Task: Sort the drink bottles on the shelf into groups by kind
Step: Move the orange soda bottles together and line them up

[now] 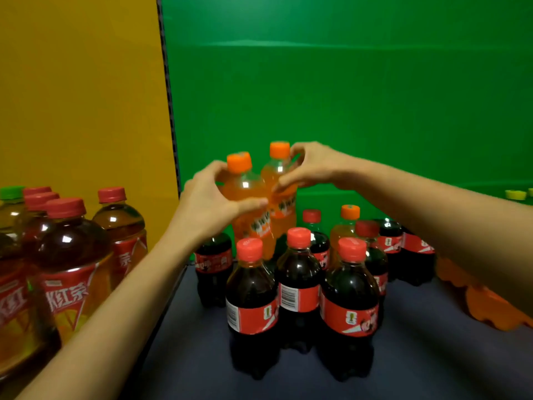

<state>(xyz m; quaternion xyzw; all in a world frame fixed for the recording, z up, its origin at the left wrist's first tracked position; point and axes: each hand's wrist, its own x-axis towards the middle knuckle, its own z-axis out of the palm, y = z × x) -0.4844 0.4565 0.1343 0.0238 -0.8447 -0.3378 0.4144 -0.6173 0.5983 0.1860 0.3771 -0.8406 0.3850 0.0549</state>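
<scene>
Two orange soda bottles with orange caps are held above the cola group. My left hand [215, 197] grips the nearer orange bottle [245, 194] round its shoulder. My right hand [311, 166] grips the farther orange bottle [284, 210] just below its cap. The two bottles touch side by side. Below them several dark cola bottles [252, 295] with red caps and red labels stand on the dark shelf surface [187, 350]. A third orange soda bottle [344, 226] stands among the colas at the back.
Several large red-tea bottles [72, 264] with red caps stand at the left, one green cap [11, 192] behind them. A yellow panel and a green back wall close the shelf. Orange objects [484, 304] lie under my right forearm; yellow caps [516, 194] show far right.
</scene>
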